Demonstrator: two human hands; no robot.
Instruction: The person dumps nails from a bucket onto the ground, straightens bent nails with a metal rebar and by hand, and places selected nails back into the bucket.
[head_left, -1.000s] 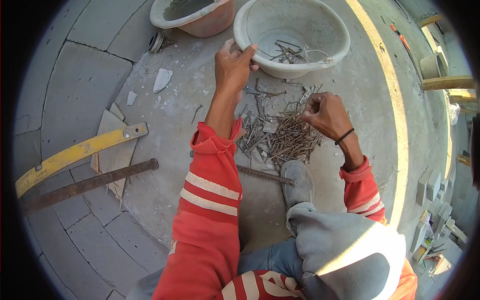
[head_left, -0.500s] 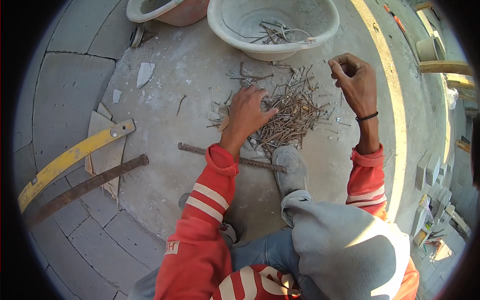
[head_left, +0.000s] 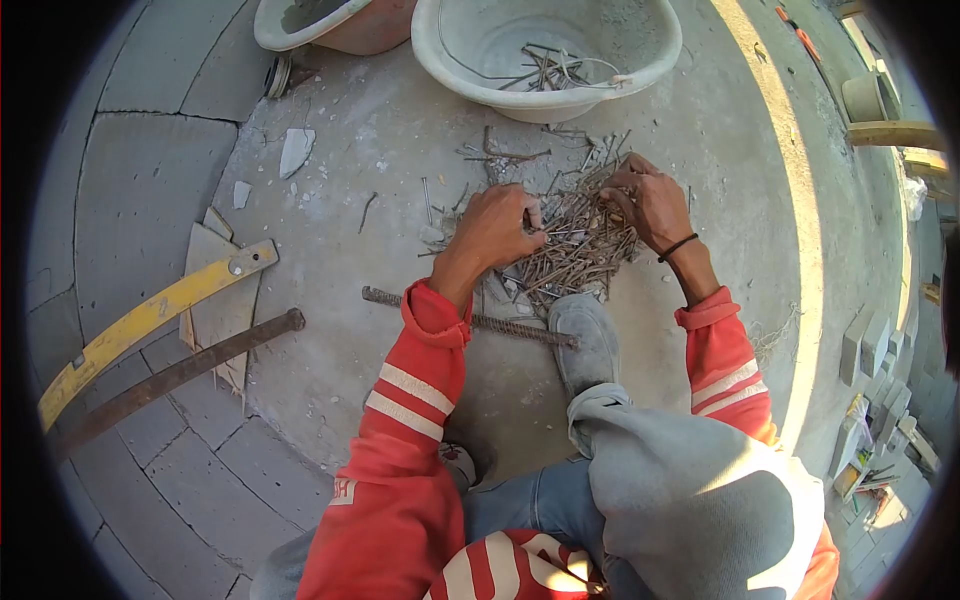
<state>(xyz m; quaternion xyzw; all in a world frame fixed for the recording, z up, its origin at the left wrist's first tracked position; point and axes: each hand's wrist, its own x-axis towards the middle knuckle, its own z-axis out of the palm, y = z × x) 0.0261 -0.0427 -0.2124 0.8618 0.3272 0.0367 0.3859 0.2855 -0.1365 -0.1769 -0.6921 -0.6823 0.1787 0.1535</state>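
Observation:
A heap of rusty nails (head_left: 580,258) lies on the concrete floor between my hands, a few of them shinier than the others. My left hand (head_left: 495,228) is at the heap's left side, its fingers curled towards the thumb over the nails. At the upper right edge of the heap, my right hand (head_left: 652,205) points down with fingers and thumb closed together. Whatever either hand pinches is too small or hidden to make out. Beyond the heap stands a pale basin (head_left: 465,85) with several nails and a wire inside.
A ribbed steel bar (head_left: 500,325) lies before my shoe (head_left: 585,345). To the left are a yellow metal strip (head_left: 160,315), a rusty bar (head_left: 190,370) and a broken board (head_left: 200,262). A reddish tub (head_left: 375,25) stands at the back; blocks (head_left: 875,345) lie far right.
My right hand has come down and left, from above the floor on the right to the nail heap. The left hand's fingers have curled in more, staying at the heap's left side.

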